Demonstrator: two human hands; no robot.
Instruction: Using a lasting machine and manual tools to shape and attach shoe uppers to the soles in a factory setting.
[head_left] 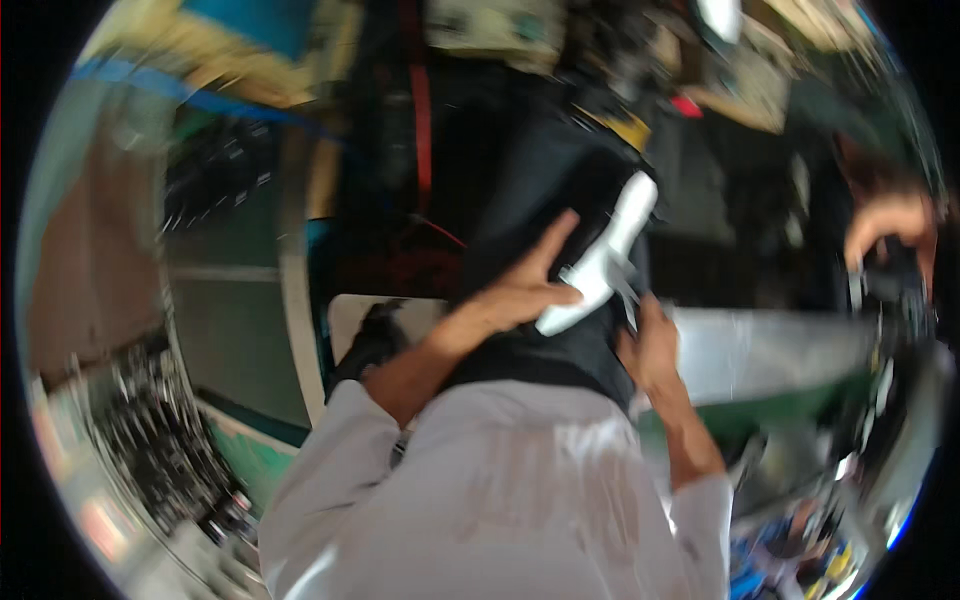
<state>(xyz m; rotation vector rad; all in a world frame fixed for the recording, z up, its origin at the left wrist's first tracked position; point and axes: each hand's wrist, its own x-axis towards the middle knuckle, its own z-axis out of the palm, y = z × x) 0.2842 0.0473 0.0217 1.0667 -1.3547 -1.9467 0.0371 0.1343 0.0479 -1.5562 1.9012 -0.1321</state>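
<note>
Pale shirt [510, 480] cloth fills the foreground, its lower edge cut off. Beyond it, one long white piece [628, 220] lies slantwise over the dark lap [530, 355], too blurred to show its material. At its near end, the left hand [505, 298] has thumb and forefinger spread, the thumb touching the piece; its other fingers are hidden. The right hand [652, 345] pinches one thin grey tool [625, 288] against the piece's right edge; motion smears the tool's shape. Three hands show altogether: these two and another person's hand [893, 220], blurred near the right rim. One shiny flat panel [775, 350] spreads to the right, and one red strip [421, 135] stands upright ahead. Dark, cluttered room surroundings fade into the black fisheye border.
</note>
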